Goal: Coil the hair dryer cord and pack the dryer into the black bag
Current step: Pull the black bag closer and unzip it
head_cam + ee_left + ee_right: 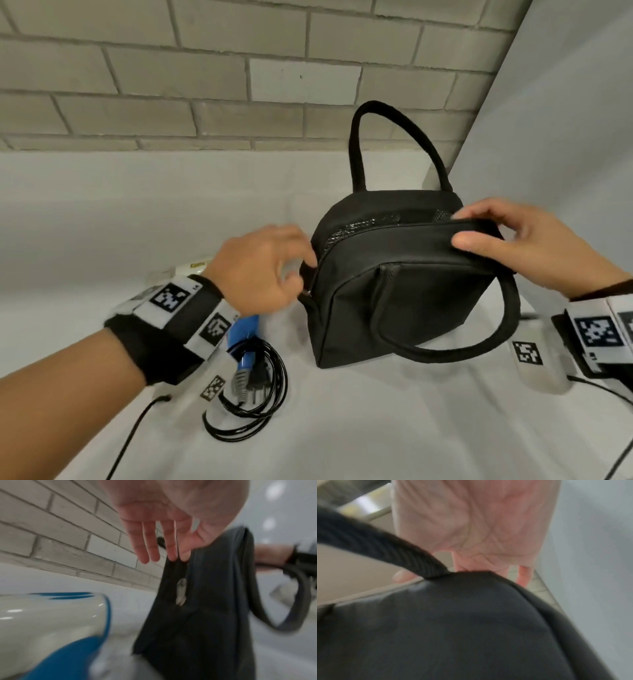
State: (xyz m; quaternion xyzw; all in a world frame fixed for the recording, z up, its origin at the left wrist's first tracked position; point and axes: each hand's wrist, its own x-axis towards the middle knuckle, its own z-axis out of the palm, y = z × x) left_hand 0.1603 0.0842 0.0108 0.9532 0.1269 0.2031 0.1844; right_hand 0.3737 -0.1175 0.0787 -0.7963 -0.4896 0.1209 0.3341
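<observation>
The black bag (404, 291) stands upright on the white cloth, its zipper (363, 228) partly apart along the top. My right hand (462, 228) pinches the bag's top front edge between thumb and forefinger. My left hand (301, 263) reaches the bag's left end with nearly straight fingers (178, 555) touching the fabric just above the hanging metal zipper pull (181, 595). The blue and white hair dryer (245, 329) lies under my left wrist, and its black cord (263, 401) sits coiled with the plug (255, 380) on top. The right wrist view shows my palm (471, 534) over the bag (453, 628).
A brick wall (171, 85) runs along the back and a plain grey wall (565, 137) closes the right side. A white tube (195, 265) lies behind my left wrist. One bag handle (394, 137) stands up; the other (479, 342) hangs toward me.
</observation>
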